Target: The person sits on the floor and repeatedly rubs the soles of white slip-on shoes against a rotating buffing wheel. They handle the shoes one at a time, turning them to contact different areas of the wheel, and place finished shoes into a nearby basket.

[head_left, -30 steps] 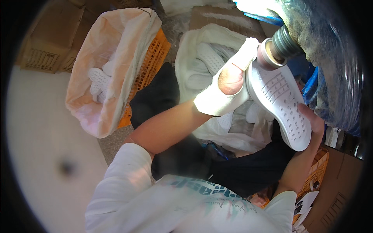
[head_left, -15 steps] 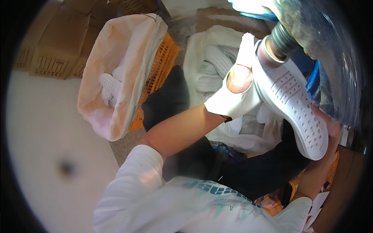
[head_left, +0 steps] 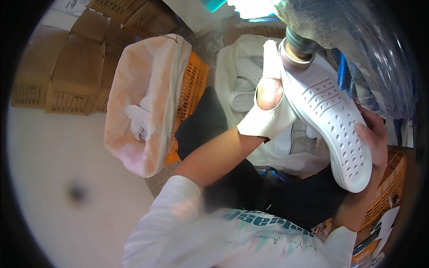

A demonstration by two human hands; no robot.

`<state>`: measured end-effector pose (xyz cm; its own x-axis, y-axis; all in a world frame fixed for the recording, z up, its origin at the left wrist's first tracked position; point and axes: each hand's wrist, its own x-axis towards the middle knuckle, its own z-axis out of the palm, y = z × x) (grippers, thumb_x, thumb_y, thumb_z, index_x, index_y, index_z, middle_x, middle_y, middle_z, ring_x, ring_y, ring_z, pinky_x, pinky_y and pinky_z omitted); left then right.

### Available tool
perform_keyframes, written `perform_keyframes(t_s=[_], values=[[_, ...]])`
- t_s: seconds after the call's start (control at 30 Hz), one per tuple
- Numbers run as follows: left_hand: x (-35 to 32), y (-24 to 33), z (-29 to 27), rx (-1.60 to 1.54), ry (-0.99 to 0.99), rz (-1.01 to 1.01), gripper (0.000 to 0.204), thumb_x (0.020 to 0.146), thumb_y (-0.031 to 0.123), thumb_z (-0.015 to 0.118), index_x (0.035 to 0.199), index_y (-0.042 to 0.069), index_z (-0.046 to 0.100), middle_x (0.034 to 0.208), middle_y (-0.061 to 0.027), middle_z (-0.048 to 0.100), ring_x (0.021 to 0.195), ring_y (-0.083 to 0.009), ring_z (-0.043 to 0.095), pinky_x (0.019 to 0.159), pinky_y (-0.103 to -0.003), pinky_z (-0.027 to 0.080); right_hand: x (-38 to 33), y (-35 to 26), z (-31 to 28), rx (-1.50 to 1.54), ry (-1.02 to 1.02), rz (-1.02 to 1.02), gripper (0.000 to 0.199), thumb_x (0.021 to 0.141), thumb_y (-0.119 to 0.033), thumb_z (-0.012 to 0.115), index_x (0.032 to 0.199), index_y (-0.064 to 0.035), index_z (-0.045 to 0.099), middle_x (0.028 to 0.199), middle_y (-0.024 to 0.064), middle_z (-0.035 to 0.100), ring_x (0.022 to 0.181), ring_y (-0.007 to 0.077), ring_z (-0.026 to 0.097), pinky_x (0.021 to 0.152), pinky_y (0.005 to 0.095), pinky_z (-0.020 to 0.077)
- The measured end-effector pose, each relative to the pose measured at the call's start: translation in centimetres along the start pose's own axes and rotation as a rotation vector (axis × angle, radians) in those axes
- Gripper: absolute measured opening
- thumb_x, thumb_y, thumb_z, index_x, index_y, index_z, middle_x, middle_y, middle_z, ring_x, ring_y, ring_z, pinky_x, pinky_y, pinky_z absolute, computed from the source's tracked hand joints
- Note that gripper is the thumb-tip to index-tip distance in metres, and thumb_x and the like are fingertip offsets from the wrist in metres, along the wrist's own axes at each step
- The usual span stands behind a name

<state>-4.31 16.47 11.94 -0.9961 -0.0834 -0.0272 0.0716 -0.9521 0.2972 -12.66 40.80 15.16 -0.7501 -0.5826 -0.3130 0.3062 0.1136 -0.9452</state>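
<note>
A white shoe sole [head_left: 330, 118] with rows of small holes and raised bars is tilted in front of me, its wider end up. My left hand [head_left: 269, 98], in a white glove with an opening at the thumb's base, is closed on its left edge near the top. My right hand [head_left: 376, 136] is bare and grips the right edge lower down, thumb on the holed face, other fingers partly hidden. A round dark machine spindle with a metal ring at its end [head_left: 297, 58] meets the sole's upper end; whether it touches cannot be told.
Below lies a white-lined container [head_left: 225, 67] with several white soles. Left of it stands an orange crate [head_left: 192, 82] with a pinkish liner and white soles. Brown cartons [head_left: 73, 67] are stacked far left. Clear plastic sheeting [head_left: 375, 49] hangs upper right; another orange crate [head_left: 389, 192] is lower right.
My view has shifted, so the crate and cartons sit lower and further right. The sole has moved slightly relative to the spindle, and more of my right hand shows. Both hands keep their grip.
</note>
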Motion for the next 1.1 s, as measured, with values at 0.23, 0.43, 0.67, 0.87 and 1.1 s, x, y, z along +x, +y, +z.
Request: perform_keyframes(t_s=[0.23,0.43,0.67,0.87,1.1], values=[[-0.4,-2.1,-1.7,0.161,-0.035,0.213,0.035,0.098,0.022,0.046,0.127,0.003,0.051,0.118,-0.0102,0.061,0.104,-0.0212,0.062,0.088,-0.037,0.053,-1.6,4.1,2.0,0.215,-0.007,-0.183,0.057,0.078,-0.020,0.065,0.124,0.0126,0.055,0.107,0.0172,0.067,0.092,0.0187,0.066,0.085,0.0300,0.0488],[-0.8,-2.6,-2.4,0.238,-0.054,0.397,0.031,0.096,0.009,0.055,0.125,0.001,0.051,0.116,-0.0108,0.060,0.102,-0.0201,0.062,0.085,-0.036,0.055,-0.4,4.2,3.3,0.320,0.011,-0.070,0.050,0.078,-0.016,0.067,0.118,0.0130,0.058,0.103,0.0176,0.067,0.084,0.0195,0.067,0.077,0.0289,0.0515],[-1.2,-2.5,-3.8,0.295,-0.006,0.398,0.039,0.094,0.009,0.059,0.130,0.000,0.047,0.119,-0.0104,0.058,0.104,-0.0190,0.060,0.089,-0.033,0.051,3.0,5.9,5.6,0.447,0.148,-0.128,0.038,0.078,-0.003,0.071,0.114,0.0052,0.064,0.098,0.0142,0.071,0.081,0.0215,0.069,0.071,0.0291,0.0542],[-2.3,-1.8,-7.3,0.489,0.114,0.315,0.047,0.092,0.010,0.062,0.134,-0.001,0.043,0.123,-0.0100,0.056,0.106,-0.0180,0.058,0.092,-0.031,0.048,10.3,8.2,6.0,0.149,0.288,-0.409,0.032,0.082,-0.006,0.070,0.112,0.0036,0.064,0.101,0.0142,0.068,0.086,0.0227,0.066,0.076,0.0317,0.0519],[0.8,-0.1,-5.7,0.252,0.036,0.374,0.067,0.089,0.010,0.065,0.144,-0.003,0.029,0.133,-0.0105,0.050,0.115,-0.0182,0.053,0.100,-0.030,0.042,16.3,8.7,5.7,0.062,0.376,-0.723,0.034,0.086,-0.010,0.066,0.118,0.0003,0.061,0.112,0.0134,0.064,0.100,0.0249,0.062,0.087,0.0347,0.0479]])
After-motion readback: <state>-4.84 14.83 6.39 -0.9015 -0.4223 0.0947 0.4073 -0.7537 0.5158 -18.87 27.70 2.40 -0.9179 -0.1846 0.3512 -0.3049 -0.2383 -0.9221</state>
